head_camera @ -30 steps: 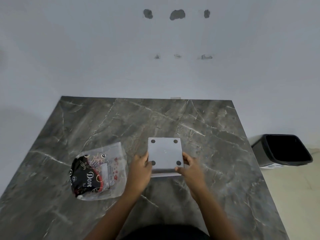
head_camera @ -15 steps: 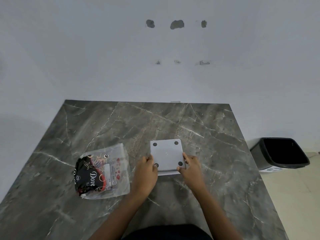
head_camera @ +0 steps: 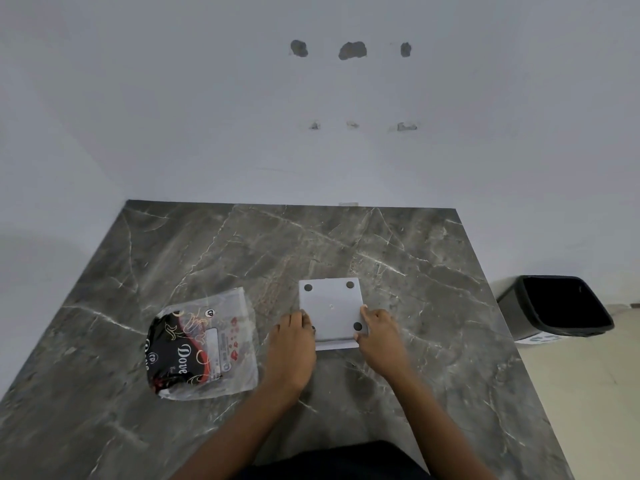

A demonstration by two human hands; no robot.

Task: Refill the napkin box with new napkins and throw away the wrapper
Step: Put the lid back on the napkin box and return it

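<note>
Both hands are on the napkin box [head_camera: 331, 308] now, which sits upside down near the middle of the grey marble tabletop [head_camera: 433, 271], its white base facing up with dark round feet at the corners. The left hand [head_camera: 291, 344] presses against the box's left edge, fingers curled round it and covering the near-left foot; the right hand [head_camera: 379, 337] clamps the near-right corner, thumb just beside the foot there. A paler strip shows along the box's near edge, as if the base panel sits slightly offset, though whether it is loose I cannot tell. What is inside the box is hidden.

Left of the hands, apart from the box, lies the napkin pack [head_camera: 204, 348] flat on the tabletop: a clear plastic wrapper with a black and red print, its contents not clear through the film.

Off the right edge of the tabletop, down on the floor, stands a black waste bin [head_camera: 554, 308], its mouth open and dark inside.
</note>
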